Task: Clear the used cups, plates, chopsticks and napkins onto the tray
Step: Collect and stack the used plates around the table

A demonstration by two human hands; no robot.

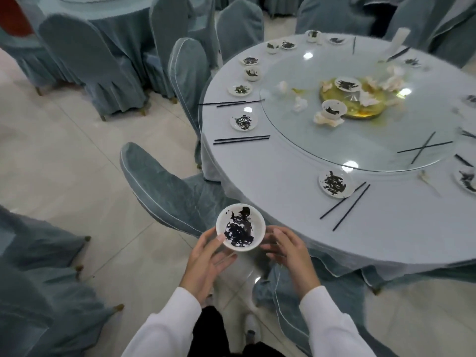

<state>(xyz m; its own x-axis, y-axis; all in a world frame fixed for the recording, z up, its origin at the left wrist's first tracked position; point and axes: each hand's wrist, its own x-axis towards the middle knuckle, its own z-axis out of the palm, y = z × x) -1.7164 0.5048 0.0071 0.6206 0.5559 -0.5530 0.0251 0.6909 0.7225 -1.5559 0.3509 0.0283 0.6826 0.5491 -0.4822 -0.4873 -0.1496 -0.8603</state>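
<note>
Clearing is barely begun: the left hand [206,256] pinches one small white black-smeared bowl [240,227] off the round grey-blue table's [283,163] near edge, the right hand [286,249] spread beside it, while soiled plates, black chopsticks and crumpled napkins remain there, no tray visible.

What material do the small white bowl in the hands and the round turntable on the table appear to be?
The small white bowl with black smears: probably glazed ceramic, smooth and glossy. The round clear turntable: apparently glass, transparent and mirroring ceiling lights.
</note>
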